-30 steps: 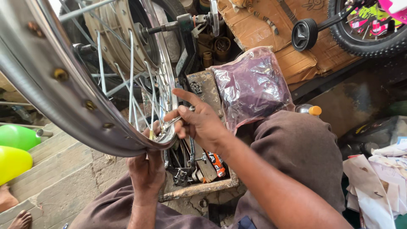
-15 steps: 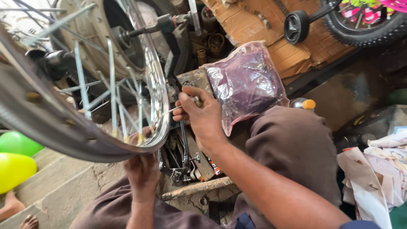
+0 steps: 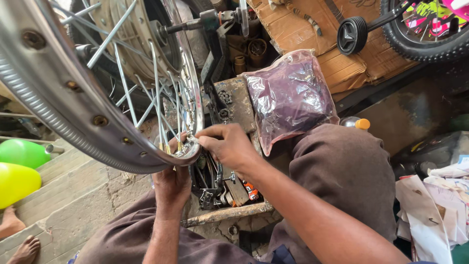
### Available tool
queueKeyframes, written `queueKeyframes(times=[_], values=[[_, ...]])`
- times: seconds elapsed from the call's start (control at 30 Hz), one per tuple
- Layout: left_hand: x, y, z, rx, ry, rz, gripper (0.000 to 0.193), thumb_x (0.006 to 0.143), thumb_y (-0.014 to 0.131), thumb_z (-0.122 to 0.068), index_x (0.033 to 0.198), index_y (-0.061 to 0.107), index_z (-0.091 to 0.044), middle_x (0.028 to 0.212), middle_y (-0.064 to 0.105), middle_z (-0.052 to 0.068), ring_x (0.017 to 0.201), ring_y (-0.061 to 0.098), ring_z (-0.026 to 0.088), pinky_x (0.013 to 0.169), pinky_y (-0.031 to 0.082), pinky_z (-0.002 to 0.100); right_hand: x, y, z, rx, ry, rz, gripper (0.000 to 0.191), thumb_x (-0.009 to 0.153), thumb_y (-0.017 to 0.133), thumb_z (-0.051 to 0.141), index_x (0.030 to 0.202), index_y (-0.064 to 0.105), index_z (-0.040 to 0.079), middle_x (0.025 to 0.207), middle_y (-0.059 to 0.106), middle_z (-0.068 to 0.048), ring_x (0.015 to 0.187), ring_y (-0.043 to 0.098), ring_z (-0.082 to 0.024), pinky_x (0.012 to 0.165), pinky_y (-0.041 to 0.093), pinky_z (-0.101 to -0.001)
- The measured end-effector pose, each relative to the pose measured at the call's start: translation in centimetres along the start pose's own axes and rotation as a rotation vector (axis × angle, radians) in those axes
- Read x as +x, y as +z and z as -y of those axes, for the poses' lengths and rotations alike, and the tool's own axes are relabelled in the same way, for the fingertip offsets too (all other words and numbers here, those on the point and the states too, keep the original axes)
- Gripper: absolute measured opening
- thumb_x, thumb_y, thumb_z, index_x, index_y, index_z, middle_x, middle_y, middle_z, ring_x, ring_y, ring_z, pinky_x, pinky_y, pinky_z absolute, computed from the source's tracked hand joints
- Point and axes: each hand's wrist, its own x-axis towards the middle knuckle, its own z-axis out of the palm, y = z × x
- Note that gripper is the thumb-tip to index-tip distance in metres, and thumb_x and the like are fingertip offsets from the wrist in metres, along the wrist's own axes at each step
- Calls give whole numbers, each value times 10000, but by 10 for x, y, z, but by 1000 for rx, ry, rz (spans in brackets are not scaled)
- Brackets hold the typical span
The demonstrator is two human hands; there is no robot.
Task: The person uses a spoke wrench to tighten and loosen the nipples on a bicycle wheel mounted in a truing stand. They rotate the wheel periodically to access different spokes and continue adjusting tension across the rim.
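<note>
A spoked metal wheel rim point(image 3: 63, 112) stands on a truing stand in front of me, its lowest part near my lap. My left hand point(image 3: 171, 183) grips the bottom of the rim from below. My right hand point(image 3: 229, 146) pinches a small metal tool against a spoke nipple point(image 3: 188, 142) at the rim's lower edge. The thin spokes point(image 3: 127, 93) run up to the hub and axle point(image 3: 183, 25). Just under my hands sits an open wooden tool box point(image 3: 224, 212) with greasy tools.
A clear plastic bag of dark parts point(image 3: 288, 98) rests against my right knee. A small bottle with an orange cap point(image 3: 359, 123) lies behind it. Cardboard point(image 3: 312, 34), a training wheel point(image 3: 352, 34), green and yellow balloons point(image 3: 19, 166) and crumpled papers point(image 3: 435, 210) surround me. Someone's bare foot point(image 3: 24, 250) shows bottom left.
The rim has turned and shifted in view. My right hand has moved down and closer to the rim's lower edge, fingers now pinched at a nipple. My left hand stays under the rim.
</note>
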Motion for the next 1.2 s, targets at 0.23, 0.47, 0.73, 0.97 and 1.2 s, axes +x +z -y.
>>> queueKeyframes(times=[0.23, 0.47, 0.73, 0.97, 1.2], values=[[7, 5, 10, -1226, -426, -212, 195, 1069, 598, -56, 1256, 620, -6, 1074, 675, 118, 989, 670, 213, 901, 579, 342, 10, 13, 11, -431, -439, -27, 295, 967, 661, 229, 1152, 727, 9, 1112, 737, -211, 1052, 711, -353, 910, 532, -442], [16, 2, -54, 186, 49, -129, 172, 1022, 561, -165, 1081, 683, -60, 1013, 707, 121, 951, 711, 280, 805, 567, 422, 29, 10, 41, -734, -208, 110, 293, 921, 630, 241, 1118, 772, 76, 1013, 766, -185, 921, 736, -313, 842, 552, -424], [25, -10, -86, 365, 167, -135, 186, 1028, 615, -220, 1086, 673, -53, 1068, 703, 158, 1035, 672, 385, 857, 540, 487, 28, 1, 48, -636, -147, 224, 226, 872, 689, 200, 950, 776, 6, 755, 751, -79, 712, 635, -123, 694, 548, -315], [35, -13, -133, 443, 212, -268, 178, 1003, 607, -213, 1056, 677, -57, 904, 698, 159, 860, 678, 370, 759, 537, 484, 8, 5, 91, -522, -71, 348, 227, 951, 642, 214, 966, 799, 50, 672, 622, 15, 606, 506, -61, 518, 442, -260], [121, -33, -214, 441, 401, -426, 354, 1178, 478, -330, 1050, 665, -59, 706, 660, 18, 558, 654, 94, 486, 499, 281, 21, 10, 150, 255, -96, 552, 277, 981, 676, 321, 820, 681, 96, 628, 469, 94, 509, 388, -38, 432, 281, -241]])
